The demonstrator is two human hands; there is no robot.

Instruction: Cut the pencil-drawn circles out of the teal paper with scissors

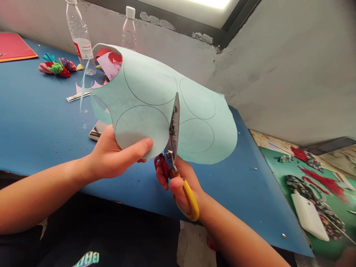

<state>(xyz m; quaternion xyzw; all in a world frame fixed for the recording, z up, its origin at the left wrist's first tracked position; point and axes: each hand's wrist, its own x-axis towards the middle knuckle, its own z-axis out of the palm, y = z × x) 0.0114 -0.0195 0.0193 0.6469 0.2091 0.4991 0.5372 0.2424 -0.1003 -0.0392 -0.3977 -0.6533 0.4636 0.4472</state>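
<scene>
A light blue-green sheet of paper [194, 111] with several pencilled circles is held up over the table. My left hand [116, 152] pinches its lower edge, thumb on top, at a circle whose lower side is cut free. At the sheet's left end are curved cut-outs and a thin dangling strip. My right hand [183, 181] grips a pair of scissors [174, 129], one handle yellow and the other red. The upper blade lies in front of the paper beside that circle's right edge, pointing up; the other blade is hidden behind the sheet.
On the blue table [55, 137] stand two clear plastic bottles [79, 40]. Near them lie colourful folded paper pieces [57, 66], paper scraps and a phone [97, 129] partly under the sheet. A green table [294, 167] at right bears a white power bank [310, 217] and patterned cloth.
</scene>
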